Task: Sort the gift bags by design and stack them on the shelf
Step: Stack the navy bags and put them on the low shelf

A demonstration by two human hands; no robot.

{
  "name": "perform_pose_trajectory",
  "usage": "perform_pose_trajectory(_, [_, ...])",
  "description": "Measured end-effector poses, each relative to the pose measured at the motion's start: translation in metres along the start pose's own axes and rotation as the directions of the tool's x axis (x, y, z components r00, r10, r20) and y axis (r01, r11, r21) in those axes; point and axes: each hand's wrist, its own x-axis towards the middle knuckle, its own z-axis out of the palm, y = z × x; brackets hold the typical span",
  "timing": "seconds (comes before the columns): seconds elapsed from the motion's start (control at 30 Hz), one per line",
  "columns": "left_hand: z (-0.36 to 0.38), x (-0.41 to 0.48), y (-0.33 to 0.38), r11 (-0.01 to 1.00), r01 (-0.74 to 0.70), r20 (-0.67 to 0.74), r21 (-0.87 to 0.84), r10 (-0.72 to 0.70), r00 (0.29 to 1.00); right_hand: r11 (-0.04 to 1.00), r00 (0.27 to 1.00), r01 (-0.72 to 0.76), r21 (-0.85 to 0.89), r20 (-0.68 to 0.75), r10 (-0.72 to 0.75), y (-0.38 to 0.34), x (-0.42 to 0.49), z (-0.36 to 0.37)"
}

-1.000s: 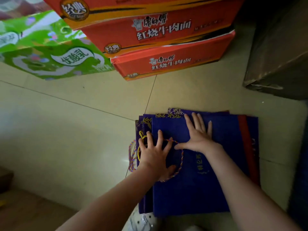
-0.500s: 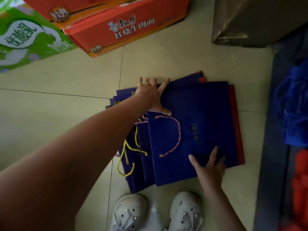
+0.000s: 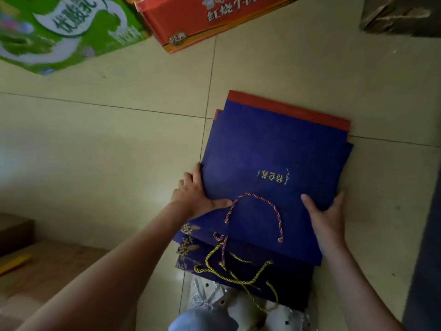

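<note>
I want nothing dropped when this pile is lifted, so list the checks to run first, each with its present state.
1. Left hand grips the left edge of the stack of navy blue paper gift bags: ok.
2. Right hand grips its right edge: ok.
3. Bags squared up: not ok, lower ones fan out near the white shoes.
4. One design only: cannot tell, a red strip shows at the far end.
5. Yellow cord handles tucked in: not ok, they trail loose.
6. Shelf free: cannot tell, not in view.
</note>
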Motion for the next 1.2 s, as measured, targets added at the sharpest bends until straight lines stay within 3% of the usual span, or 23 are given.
perform_pose_trajectory(0.17, [-0.003,0.000,-0.009,0.963,-0.203,-0.085,-0.178,0.191,0.978,0.993,0.993,-0.009,0.117,0.115,-0.005,0.000,-0.012,0.011])
perform_pose_trajectory(0.27, [-0.002,-0.004,-0.021,0.949,-0.250,-0.098,-0.192,0.235,0.967,0.983,0.983,0.024,0.179,0.176,-0.056,-0.008,-0.011,0.013])
perform_pose_trajectory(0.43, [0.001,-0.003,-0.038,0.953,-0.239,-0.101,-0.185,0.224,0.969,0.979,0.973,0.077,0.190,0.198,-0.115,-0.028,-0.013,0.022])
perform_pose_trajectory(0.57, [0.006,-0.005,-0.042,0.917,-0.215,-0.158,-0.337,0.170,0.973,0.982,0.976,0.125,0.141,0.160,-0.148,-0.027,-0.016,0.026])
perform_pose_trajectory(0.7, [0.003,-0.017,-0.043,0.856,-0.183,-0.221,-0.484,0.083,0.972,0.950,0.978,0.028,0.311,0.190,-0.090,-0.032,-0.034,0.019])
perform_pose_trajectory(0.83, [-0.007,-0.050,-0.044,0.889,-0.156,-0.234,-0.430,0.057,0.971,0.887,0.957,-0.069,0.456,0.281,-0.071,-0.036,-0.061,0.000])
perform_pose_trajectory(1.03, [-0.020,-0.127,-0.047,0.894,-0.192,-0.245,-0.406,0.096,0.965,0.877,0.966,-0.081,0.473,0.255,-0.048,-0.035,-0.126,-0.039])
perform_pose_trajectory(1.2, [-0.036,-0.198,-0.044,0.921,-0.279,-0.258,-0.271,0.210,0.943,0.889,0.974,-0.077,0.451,0.226,-0.030,-0.013,-0.187,-0.077])
